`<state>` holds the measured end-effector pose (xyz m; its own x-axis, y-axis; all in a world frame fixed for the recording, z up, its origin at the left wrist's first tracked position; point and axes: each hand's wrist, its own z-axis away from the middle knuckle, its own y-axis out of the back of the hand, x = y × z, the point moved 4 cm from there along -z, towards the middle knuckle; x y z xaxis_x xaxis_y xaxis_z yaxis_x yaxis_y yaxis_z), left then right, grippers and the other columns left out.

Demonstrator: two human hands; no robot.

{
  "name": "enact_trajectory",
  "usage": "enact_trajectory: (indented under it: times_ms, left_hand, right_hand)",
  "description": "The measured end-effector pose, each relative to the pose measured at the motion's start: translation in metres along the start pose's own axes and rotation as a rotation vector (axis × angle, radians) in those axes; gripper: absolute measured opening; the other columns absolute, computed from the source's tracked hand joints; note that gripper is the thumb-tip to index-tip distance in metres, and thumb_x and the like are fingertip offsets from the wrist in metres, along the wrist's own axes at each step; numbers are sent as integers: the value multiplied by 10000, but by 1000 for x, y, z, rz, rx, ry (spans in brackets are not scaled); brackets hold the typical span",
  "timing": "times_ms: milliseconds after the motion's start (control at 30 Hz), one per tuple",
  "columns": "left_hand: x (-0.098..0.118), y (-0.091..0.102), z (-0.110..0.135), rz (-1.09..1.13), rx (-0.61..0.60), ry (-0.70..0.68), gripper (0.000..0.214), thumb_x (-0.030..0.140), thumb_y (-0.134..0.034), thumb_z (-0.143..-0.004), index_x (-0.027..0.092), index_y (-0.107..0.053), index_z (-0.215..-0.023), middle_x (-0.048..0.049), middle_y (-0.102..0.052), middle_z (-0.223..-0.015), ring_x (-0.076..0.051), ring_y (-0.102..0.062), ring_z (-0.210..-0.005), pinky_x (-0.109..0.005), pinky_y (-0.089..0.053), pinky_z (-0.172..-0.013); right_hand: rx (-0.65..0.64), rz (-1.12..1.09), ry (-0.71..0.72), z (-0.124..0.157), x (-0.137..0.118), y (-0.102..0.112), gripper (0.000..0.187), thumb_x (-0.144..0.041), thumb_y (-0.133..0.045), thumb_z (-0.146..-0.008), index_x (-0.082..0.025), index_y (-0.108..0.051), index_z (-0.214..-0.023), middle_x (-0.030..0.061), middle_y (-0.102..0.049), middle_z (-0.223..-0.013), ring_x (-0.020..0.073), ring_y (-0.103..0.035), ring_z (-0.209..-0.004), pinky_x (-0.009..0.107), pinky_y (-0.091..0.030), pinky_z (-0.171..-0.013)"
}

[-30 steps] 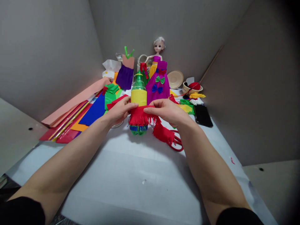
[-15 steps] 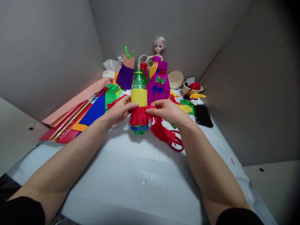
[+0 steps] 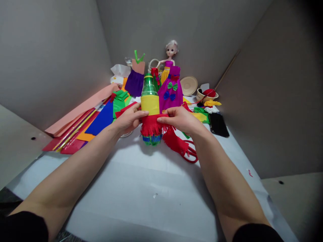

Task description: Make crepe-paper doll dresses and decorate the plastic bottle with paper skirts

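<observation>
A green plastic bottle (image 3: 149,90) stands in front of me with a yellow band (image 3: 150,104) round its middle. Below the band, a red fringed paper strip (image 3: 151,125) lies across the bottle, above blue and green fringe near the base. My left hand (image 3: 131,117) is closed round the bottle's left side, thumb pressing at the strip's upper edge. The fingers behind the bottle are hidden. My right hand (image 3: 178,117) pinches the strip's right end between thumb and fingers, just beside the bottle.
Red-handled scissors (image 3: 193,154) and a red fringed piece (image 3: 176,143) lie right of the bottle. A phone (image 3: 219,125) rests farther right. Behind stand a doll (image 3: 169,64), a purple paper dress (image 3: 174,97) and a bowl (image 3: 207,95). Coloured sheets (image 3: 101,117) are at the left.
The bottle has tilted slightly, its top shifting left and its base a little right. Both hands keep their hold in nearly the same place.
</observation>
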<state>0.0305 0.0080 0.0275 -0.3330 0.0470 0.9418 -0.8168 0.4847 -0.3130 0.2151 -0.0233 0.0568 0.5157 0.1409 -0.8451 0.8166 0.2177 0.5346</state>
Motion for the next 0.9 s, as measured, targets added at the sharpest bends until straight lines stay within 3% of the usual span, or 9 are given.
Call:
enact_trajectory:
  times_ms: [433,667,900]
  left_hand:
    - [-3,4,1,27,-71,65,490,230,-695,-805,165,-586,-1278,-144,-653,-1277,-278,-626,-1169,-414,-485,-1007]
    - [-2,4,0,17,-86,64,493,237,-692,-803,166,-590,-1280,-146,-667,-1256,-292,-625,-1177,-434,-477,-1023]
    - [0,2,2,14,-92,73,491,242,-692,-805,163,-589,-1278,-148,-682,-1231,-290,-626,-1183,-430,-472,-1033]
  right_hand:
    - [-72,-27,16,-1,3,2,455,-641,-660,-746,-197,-584,-677,-38,-436,-614,84,-308,-538,261,-219,-509]
    - [-62,-60,15,-6,9,3,364,-540,-717,-723,-205,-589,-657,-40,-476,-586,85,-358,-518,257,-255,-501]
    - [-48,-58,4,-2,6,7,369,-555,-730,-699,-205,-615,-675,-26,-523,-600,100,-399,-526,266,-263,-493]
